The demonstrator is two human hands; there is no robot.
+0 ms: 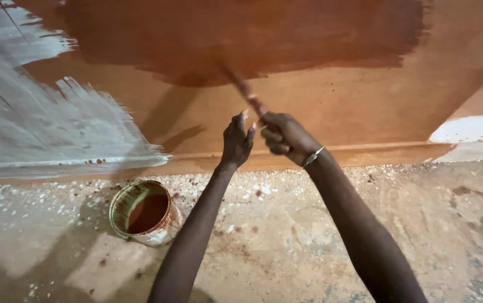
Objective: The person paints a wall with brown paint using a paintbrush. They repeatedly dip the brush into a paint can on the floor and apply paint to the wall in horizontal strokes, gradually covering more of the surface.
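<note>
Paintbrush (247, 92) handle sits clamped in right hand (283, 136) fingers; left hand (236, 140) fingers spread beside.

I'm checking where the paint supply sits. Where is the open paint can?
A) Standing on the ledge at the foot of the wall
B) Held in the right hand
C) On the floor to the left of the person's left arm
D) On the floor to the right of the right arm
C: the paint can stands on the floor, left of the left hand, while the right hand grips the brush.
</note>
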